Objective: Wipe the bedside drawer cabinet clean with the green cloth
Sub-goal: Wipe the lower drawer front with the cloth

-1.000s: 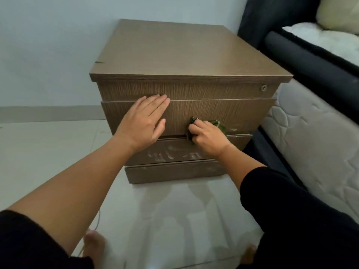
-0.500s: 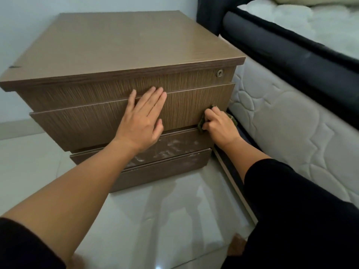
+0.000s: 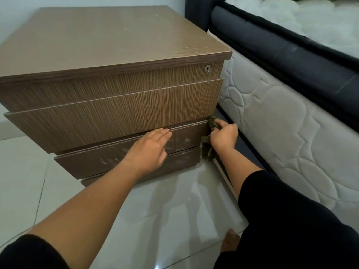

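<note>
Gripping: we clamp right hand (image 3: 224, 135) on cloth (image 3: 206, 146) at cabinet (image 3: 116, 105) right corner.
Bracing: our left hand (image 3: 149, 148) flat, fingers together, on lower drawer (image 3: 108, 162).

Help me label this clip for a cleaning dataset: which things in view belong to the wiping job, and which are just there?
Part of the job:
- drawer cabinet
- green cloth, bunched at the cabinet's right front corner
- right hand, gripping the cloth
- left hand, flat on the lower drawer front

Just there:
- mattress
- dark bed frame
- tiled floor
</note>
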